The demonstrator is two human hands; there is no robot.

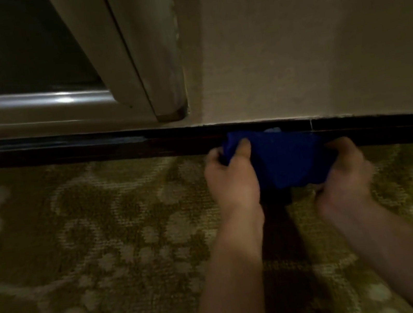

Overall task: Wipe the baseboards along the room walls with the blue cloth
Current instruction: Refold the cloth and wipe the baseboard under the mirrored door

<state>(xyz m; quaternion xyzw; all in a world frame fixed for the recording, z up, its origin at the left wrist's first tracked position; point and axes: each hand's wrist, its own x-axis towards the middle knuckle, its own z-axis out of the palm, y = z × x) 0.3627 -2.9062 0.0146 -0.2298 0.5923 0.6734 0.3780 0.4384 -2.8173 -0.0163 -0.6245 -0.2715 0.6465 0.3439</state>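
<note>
The blue cloth point(286, 160) is a deep, saturated blue, bunched and creased at its left end and spread flatter toward the right. It lies low against the dark baseboard point(375, 125) at the foot of the cream wall point(317, 42), its upper edge overlapping the board and its lower edge hanging over the patterned carpet point(91, 244). Its long axis runs left to right, following the baseboard, which slopes gently down toward the right in the view.

The left hand point(232, 176) grips the gathered left end, thumb and fingers curled round the folds. The right hand point(344, 168) holds the right end, fingers curled narrowly over the fabric's edge; motion blur hides the fingertips. Both forearms reach in from the lower right.

To the left, a pale door frame point(129, 60) meets the wall just above the baseboard.
</note>
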